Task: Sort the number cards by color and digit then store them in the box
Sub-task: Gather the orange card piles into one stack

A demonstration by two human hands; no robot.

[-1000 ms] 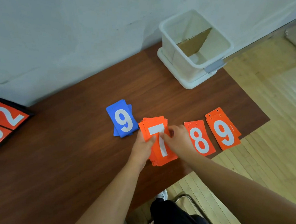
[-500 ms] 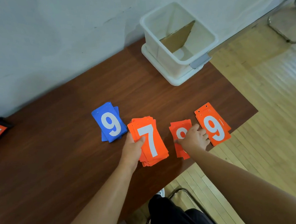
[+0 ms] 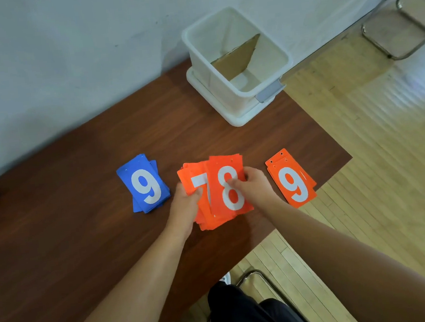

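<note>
Orange 8 cards (image 3: 230,202), pinched by the right hand (image 3: 256,185), should land squarely atop the orange 7 stack (image 3: 195,178) gripped by the left hand (image 3: 184,205), edges aligned.

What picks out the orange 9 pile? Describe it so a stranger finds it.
On the table, come from the white box toward the near right edge: the orange 9 pile lies there. The other 9 is blue, and the orange 7 and orange 8 are held by the left hand and right hand.
</note>
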